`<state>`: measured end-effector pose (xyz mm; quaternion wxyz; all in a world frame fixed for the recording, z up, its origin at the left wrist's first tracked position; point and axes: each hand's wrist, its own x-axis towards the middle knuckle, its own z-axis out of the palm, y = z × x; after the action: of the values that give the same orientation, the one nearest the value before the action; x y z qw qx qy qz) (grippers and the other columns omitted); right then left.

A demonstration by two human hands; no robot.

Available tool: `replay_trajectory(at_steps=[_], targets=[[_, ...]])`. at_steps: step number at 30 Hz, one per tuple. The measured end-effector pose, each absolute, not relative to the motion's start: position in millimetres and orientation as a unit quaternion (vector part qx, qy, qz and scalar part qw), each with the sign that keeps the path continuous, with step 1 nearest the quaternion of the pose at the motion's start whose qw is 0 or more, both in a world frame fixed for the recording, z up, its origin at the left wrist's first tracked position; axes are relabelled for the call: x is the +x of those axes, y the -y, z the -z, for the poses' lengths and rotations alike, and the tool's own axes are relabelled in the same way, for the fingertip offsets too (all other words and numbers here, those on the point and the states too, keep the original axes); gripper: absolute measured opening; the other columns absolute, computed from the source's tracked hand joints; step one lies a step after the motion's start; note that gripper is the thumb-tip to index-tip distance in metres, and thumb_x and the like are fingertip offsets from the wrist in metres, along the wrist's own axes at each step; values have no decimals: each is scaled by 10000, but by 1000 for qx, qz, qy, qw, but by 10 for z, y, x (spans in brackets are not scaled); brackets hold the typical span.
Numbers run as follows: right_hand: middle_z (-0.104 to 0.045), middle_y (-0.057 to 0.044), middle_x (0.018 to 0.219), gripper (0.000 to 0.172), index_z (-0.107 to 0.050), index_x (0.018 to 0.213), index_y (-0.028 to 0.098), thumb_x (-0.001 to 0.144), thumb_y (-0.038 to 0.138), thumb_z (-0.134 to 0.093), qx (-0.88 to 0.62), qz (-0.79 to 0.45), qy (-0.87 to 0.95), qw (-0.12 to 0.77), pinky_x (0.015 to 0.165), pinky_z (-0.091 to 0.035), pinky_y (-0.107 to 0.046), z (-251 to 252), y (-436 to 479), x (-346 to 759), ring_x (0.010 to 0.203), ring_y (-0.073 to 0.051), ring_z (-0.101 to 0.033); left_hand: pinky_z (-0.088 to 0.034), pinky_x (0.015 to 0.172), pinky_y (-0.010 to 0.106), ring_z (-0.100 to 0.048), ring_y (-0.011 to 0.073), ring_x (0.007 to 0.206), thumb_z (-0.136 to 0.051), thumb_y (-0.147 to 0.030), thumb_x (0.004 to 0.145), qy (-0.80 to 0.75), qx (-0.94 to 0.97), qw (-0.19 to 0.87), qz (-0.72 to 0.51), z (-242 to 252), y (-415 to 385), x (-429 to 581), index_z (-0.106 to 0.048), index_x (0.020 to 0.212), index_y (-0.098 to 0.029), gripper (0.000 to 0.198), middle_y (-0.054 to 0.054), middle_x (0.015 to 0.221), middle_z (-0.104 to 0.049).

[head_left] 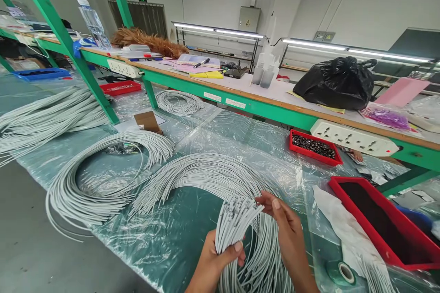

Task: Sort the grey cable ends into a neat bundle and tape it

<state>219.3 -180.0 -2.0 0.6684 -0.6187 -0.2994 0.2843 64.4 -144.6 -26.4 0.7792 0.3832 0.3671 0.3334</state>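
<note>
My left hand [222, 256] is wrapped round a bundle of thin pale-grey cables [235, 222], a little below their cut ends. The ends fan out upward, with small dark tips on some. Beside them is my right hand [285, 224], its bent fingertips at the right edge of the ends and its thumb apart from them; no object shows in its grasp. From the held bundle the cables curve back in a large loose coil [206, 169] on the plastic-covered table [165, 256]. A second cable coil [92, 192] lies to its left.
More cables [51, 114] lie far left, and a small coil [180, 102] rests under the green-framed shelf [275, 112]. At right are a red tray of small dark parts [312, 146], a long red tray [381, 219], white cloth [343, 219] and a tape roll [340, 273]. A black bag [335, 82] sits on the shelf.
</note>
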Motion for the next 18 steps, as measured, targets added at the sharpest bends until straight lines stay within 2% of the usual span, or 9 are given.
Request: replay_trajectory(at_steps=[3,4,6,8,9,11,15,18], targets=[[-687,-81,963,368,-653,1036,204,843,450,-459,-631,-229,316,670,781,-502,-359,10,1929,2067,867,-214,-622,-409,569,272,-550,133,492,-756,-347,574,-348,386,793,-319,250,1460,634,-582,727,-160,298,-14,519,-646],[-691,-78,921,375,-647,1061,202,841,444,-463,-641,-216,334,656,734,-510,-341,-11,1958,2027,821,-212,-626,-409,573,276,-549,135,494,-751,-343,582,-343,391,794,-315,248,1463,632,-585,725,-158,286,-12,518,-646],[-656,-34,663,400,-622,1118,193,834,434,-475,-667,-200,373,613,531,-484,-262,-60,1991,1956,578,-164,-586,-412,573,286,-551,146,499,-746,-340,590,-331,403,800,-297,239,1462,630,-597,725,-153,275,-8,517,-646],[-445,47,433,428,-597,1159,174,837,426,-469,-694,-189,391,575,366,-333,-202,-101,2001,1902,365,-91,-381,-414,579,295,-559,157,512,-746,-339,592,-321,410,808,-277,219,1447,630,-608,735,-151,274,1,531,-653],[-345,70,406,437,-591,1166,161,842,424,-461,-701,-185,393,565,343,-271,-195,-117,2003,1883,341,-73,-292,-415,585,297,-560,160,518,-745,-338,595,-314,413,813,-264,207,1436,629,-614,740,-148,273,6,538,-656],[-270,76,429,451,-589,1167,141,849,426,-445,-702,-184,393,564,347,-237,-193,-136,2010,1861,354,-64,-239,-416,596,298,-562,161,533,-736,-340,609,-291,420,827,-236,185,1413,625,-631,756,-139,270,21,558,-662],[-291,69,436,469,-580,1178,145,841,441,-448,-699,-211,383,566,357,-261,-198,-130,2057,1867,366,-74,-263,-420,610,283,-569,152,554,-710,-345,649,-266,413,843,-218,175,1400,597,-649,760,-124,255,38,578,-665],[-425,34,477,455,-616,1134,156,813,454,-490,-700,-229,354,576,387,-315,-215,-98,2087,1876,405,-92,-332,-424,602,271,-576,144,547,-705,-340,661,-288,380,846,-240,192,1419,569,-629,732,-127,237,47,575,-677]])
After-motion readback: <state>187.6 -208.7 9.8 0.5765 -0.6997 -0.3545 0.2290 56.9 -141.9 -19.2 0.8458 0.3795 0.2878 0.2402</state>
